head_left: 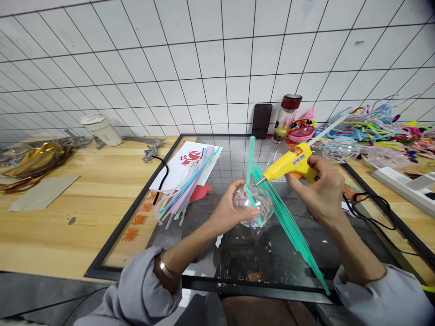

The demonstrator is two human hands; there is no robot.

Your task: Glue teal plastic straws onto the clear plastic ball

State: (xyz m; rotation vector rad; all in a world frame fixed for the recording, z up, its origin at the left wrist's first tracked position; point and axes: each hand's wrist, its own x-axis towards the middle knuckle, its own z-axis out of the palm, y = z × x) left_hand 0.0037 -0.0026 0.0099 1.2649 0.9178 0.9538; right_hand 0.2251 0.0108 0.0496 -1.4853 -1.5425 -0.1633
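The left hand [226, 209] clasps the clear ball [267, 199], seemingly to steady it; the right [322, 188] grips the glue gun [285, 165], nozzle angled close above.

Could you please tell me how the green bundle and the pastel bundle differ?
The green bundle is a single colour, while the pastel bundle mixes pink, purple, blue and pale green.
The green bundle lies mostly straight, whereas the pastel bundle has bent, splayed near ends.
The green bundle's near end points right, the pastel bundle's left; the latter partly covers the white sheet.
Both consist of long, thin strips.
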